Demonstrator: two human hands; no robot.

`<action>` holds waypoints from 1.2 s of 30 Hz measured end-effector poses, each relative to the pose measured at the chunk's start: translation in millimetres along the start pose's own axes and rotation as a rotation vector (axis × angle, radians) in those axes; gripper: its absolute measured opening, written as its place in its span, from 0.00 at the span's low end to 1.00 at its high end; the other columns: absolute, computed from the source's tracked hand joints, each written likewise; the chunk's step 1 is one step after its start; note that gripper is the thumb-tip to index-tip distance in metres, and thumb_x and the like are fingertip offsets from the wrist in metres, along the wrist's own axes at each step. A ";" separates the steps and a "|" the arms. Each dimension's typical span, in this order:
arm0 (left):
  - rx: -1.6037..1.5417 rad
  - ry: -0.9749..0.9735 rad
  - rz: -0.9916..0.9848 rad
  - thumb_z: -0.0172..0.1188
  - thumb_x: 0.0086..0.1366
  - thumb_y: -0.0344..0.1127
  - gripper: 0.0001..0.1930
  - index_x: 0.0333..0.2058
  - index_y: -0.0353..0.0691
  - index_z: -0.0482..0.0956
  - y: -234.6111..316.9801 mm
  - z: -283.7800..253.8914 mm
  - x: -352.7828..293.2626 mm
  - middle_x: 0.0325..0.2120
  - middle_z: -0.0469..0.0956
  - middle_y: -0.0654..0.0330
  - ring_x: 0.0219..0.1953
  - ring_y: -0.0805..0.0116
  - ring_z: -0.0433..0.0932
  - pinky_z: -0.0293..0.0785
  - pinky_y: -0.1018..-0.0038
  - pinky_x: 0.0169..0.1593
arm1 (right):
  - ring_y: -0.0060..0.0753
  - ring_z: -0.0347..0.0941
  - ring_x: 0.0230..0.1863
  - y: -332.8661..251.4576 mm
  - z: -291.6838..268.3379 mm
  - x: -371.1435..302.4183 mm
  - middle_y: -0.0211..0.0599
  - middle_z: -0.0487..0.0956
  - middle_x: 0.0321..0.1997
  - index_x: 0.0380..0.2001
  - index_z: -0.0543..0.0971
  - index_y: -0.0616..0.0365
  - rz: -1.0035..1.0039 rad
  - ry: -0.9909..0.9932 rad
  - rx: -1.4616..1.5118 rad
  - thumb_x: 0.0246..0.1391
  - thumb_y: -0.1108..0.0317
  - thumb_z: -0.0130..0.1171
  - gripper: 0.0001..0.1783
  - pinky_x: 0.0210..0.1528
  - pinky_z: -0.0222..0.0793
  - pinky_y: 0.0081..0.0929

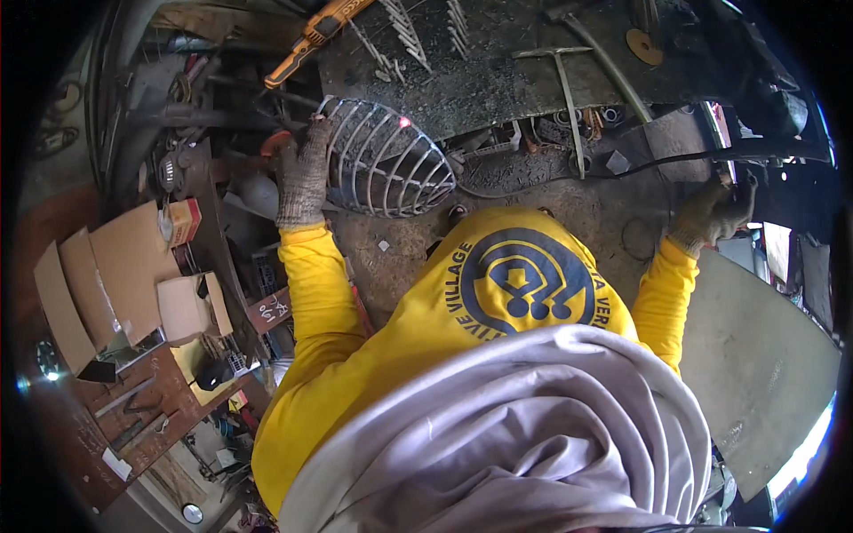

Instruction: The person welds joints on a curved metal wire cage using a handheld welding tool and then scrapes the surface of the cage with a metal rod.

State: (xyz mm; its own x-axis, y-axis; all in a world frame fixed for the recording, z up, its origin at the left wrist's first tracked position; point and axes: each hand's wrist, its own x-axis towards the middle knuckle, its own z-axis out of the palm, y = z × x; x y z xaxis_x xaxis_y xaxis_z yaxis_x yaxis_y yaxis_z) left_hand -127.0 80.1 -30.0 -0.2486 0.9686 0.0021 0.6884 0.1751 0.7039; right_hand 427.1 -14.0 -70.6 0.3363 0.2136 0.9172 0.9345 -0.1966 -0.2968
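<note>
A cage of curved metal bars, tapered to a point on the right, stands off the front edge of the dark workbench. One spot on its upper rim glows red. My left hand, in a grey knitted glove, is closed on the left end of the cage. Just left of that hand is an orange piece, partly hidden. Far to the right, my gloved right hand is raised by the bench's right end, its fingers curled. What lies in those fingers is too small and dark to make out.
On the workbench lie an orange-and-black power tool, several metal rods, a T-shaped metal bar, a hammer and a disc. A black cable crosses in front. Cardboard boxes stand left; a board leans right.
</note>
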 end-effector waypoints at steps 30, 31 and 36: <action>0.250 0.105 0.093 0.53 0.72 0.50 0.20 0.43 0.35 0.75 -23.6 97.2 -69.1 0.36 0.78 0.38 0.38 0.35 0.78 0.73 0.51 0.39 | 0.45 0.79 0.31 -125.1 18.2 -70.6 0.48 0.81 0.30 0.45 0.79 0.60 0.356 -1.327 0.633 0.64 0.62 0.53 0.13 0.34 0.72 0.37; 0.206 0.104 0.028 0.53 0.72 0.50 0.20 0.43 0.35 0.75 -16.9 98.2 -71.4 0.36 0.78 0.38 0.38 0.35 0.78 0.74 0.51 0.39 | 0.41 0.79 0.29 -136.0 4.6 -64.3 0.46 0.81 0.29 0.45 0.78 0.59 0.410 -1.335 0.718 0.64 0.64 0.54 0.12 0.32 0.72 0.36; 0.165 0.176 -0.039 0.55 0.70 0.55 0.24 0.44 0.35 0.78 -19.2 103.3 -79.8 0.36 0.81 0.42 0.41 0.42 0.80 0.76 0.54 0.42 | 0.45 0.81 0.31 -180.4 -14.7 -59.5 0.48 0.82 0.31 0.52 0.77 0.55 0.235 -1.439 0.777 0.64 0.62 0.55 0.16 0.36 0.74 0.35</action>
State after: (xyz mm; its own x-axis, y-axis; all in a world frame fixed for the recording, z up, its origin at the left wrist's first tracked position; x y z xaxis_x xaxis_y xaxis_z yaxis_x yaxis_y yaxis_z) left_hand -50.0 17.7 -117.1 -0.3822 0.9174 0.1109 0.7742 0.2524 0.5804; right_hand 236.7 -5.3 -67.7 -0.1184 0.9929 -0.0152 0.5329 0.0506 -0.8446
